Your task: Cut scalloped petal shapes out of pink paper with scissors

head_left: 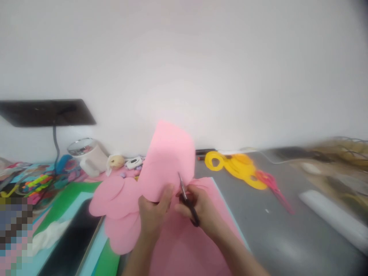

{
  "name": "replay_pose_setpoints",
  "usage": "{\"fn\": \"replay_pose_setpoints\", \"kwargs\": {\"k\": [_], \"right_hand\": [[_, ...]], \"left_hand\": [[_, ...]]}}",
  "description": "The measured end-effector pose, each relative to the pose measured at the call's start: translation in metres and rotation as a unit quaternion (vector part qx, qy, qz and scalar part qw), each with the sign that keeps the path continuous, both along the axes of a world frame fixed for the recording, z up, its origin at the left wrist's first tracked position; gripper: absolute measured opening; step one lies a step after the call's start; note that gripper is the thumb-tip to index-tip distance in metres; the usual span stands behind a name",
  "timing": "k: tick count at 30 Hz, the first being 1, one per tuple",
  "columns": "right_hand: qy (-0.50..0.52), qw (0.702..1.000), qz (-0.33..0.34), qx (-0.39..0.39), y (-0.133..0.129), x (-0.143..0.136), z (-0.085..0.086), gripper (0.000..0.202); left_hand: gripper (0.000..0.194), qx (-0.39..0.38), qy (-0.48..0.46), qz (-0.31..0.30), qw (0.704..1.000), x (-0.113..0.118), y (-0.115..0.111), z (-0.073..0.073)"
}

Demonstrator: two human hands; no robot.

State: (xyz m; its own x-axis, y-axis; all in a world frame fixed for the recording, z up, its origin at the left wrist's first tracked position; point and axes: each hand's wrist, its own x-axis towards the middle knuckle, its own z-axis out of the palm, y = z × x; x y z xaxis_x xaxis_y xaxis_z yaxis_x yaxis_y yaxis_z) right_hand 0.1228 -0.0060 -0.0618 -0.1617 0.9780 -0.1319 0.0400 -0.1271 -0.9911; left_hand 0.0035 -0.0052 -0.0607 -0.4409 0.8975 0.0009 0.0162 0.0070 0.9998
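Note:
My left hand [155, 211] grips the lower edge of a pink paper sheet [169, 153] that stands up in front of me, its right side rounded. Black-handled scissors [189, 207] are in my right hand [202, 207], their blades pointing up against the sheet near its lower right edge. Below both hands lies a larger pink sheet [189, 245] on top of a light blue one. Just left of my left hand, several pink paper rounds [120, 207] overlap in a loose pile.
Yellow paper rings [240, 168] and pink scissors [276, 188] lie right on the grey table [276, 237]. A white roll [330, 214] lies farther right. Behind are a white mug [92, 159] and small trinkets. Green sheets [67, 203] and a dark panel [71, 241] lie left.

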Motion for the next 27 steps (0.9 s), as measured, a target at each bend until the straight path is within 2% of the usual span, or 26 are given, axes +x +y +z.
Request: {"fn": "replay_pose_setpoints", "kwargs": {"k": [4, 9, 21, 27], "right_hand": [[0.034, 0.999, 0.014, 0.013, 0.002, 0.002, 0.006, 0.028], [0.035, 0.999, 0.039, 0.009, 0.002, 0.005, 0.015, 0.031], [0.011, 0.999, 0.043, 0.009, 0.002, 0.005, 0.016, 0.032], [0.008, 0.999, 0.034, -0.006, 0.001, 0.006, 0.015, 0.031]], "left_hand": [[0.031, 0.011, 0.018, -0.007, 1.000, 0.002, -0.001, 0.003], [0.030, 0.006, 0.020, -0.017, 1.000, 0.001, -0.001, 0.001], [0.026, -0.009, 0.021, -0.013, 1.000, 0.002, -0.002, 0.007], [0.024, 0.000, 0.015, -0.030, 0.999, 0.001, -0.003, 0.009]]}}
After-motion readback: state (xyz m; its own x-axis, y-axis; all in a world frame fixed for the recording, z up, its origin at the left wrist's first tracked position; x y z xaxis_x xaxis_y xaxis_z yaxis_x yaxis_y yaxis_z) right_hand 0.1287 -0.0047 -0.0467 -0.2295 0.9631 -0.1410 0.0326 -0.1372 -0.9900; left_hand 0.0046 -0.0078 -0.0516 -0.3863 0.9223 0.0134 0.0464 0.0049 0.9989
